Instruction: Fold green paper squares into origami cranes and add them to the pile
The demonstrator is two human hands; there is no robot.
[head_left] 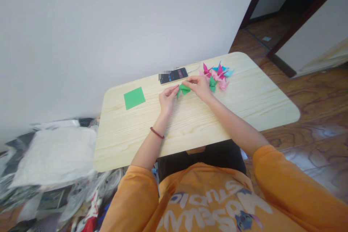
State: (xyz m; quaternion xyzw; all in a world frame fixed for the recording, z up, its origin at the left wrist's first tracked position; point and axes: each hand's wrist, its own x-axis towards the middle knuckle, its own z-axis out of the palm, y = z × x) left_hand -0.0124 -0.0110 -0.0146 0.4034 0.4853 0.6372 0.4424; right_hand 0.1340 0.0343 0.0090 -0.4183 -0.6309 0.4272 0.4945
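Between my two hands is a folded green paper crane (185,89), held above the middle of the table. My left hand (168,98) pinches its left end with thumb and fingertips. My right hand (199,86) pinches the upper right part, and its fingers hide some of the paper. Just right of my right hand stands a finished green crane (212,84). Around it sit several pink, magenta and blue paper cranes (219,74) in a cluster. A flat square of green paper (134,98) lies to the left of my left hand.
A phone (174,76) with a lit screen and a cable lies behind my hands, near the wall (122,25). The pale wooden table (261,94) has rounded corners. Bags and a white pillow-like bundle (59,152) lie to the left, below the table.
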